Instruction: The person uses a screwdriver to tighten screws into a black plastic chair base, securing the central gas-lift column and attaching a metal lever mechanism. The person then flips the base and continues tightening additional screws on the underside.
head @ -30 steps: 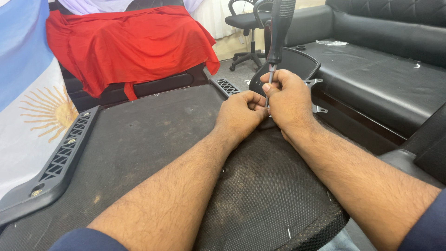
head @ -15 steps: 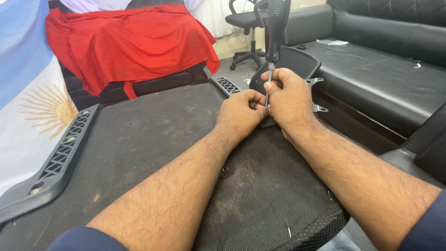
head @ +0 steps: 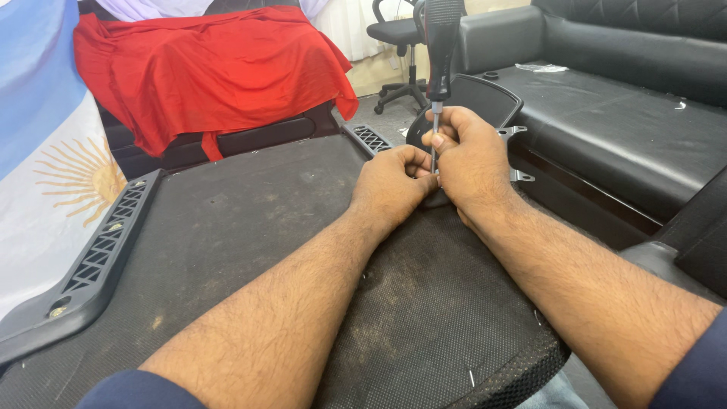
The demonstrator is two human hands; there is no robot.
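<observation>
Biggest risk I can see here: the screwdriver (head: 438, 68) stands almost straight up with nobody on its dark handle, so if either hand eases off, the tip could skip out of whatever it's seated in and the tool could tip toward the black sofa (head: 606, 113). A slip would also drag the metal shaft across the fingertips pinching it, since they sit right down near the tip.

The right hand (head: 473, 163) is curled shut around the lower shaft, thumb and first finger pinching the bare metal. The left hand (head: 394, 182) is closed too, knuckles up, fingertips pressed in against the right hand at the base of the shaft. I honestly can't tell whether it's holding a screw or just steadying the tip, the fingers cover that spot.

Both forearms run straight out from the bottom of the view and meet at the far edge of the dark mesh panel (head: 250, 220) that everything is resting on. The screwdriver is right at that far edge, just in front of a black plastic seat part with a small metal bracket (head: 515, 132) poking out beside the right hand.

Around it: a black ribbed plastic rail (head: 98, 257) along the panel's left edge, a red cloth (head: 204, 68) draped behind, a sun-printed blue and white flag (head: 45, 151) on the left, and an office chair (head: 394, 45) in the back.
</observation>
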